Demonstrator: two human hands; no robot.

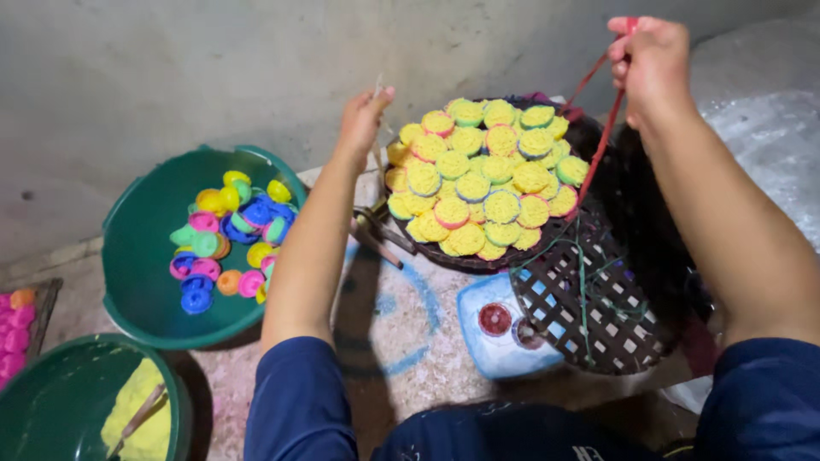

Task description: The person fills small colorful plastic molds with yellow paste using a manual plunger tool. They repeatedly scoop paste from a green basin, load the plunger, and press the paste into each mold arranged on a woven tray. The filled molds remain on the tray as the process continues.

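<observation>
Two hands work above the woven tray (598, 324) of yellow-filled moulds (483, 179) — right hand (649, 60) clenched on a red string (602, 145), left hand (363, 119) pinching a pale strand (377, 85). Even tension, I judge, keeps the tray level.

At centre left of the frame we see a green basin (137, 256) holding small coloured plastic moulds (226, 239). At lower left we find a second green basin (51, 401) with yellow paste (141, 410), and pink pieces (13, 329) at the left edge.
</observation>
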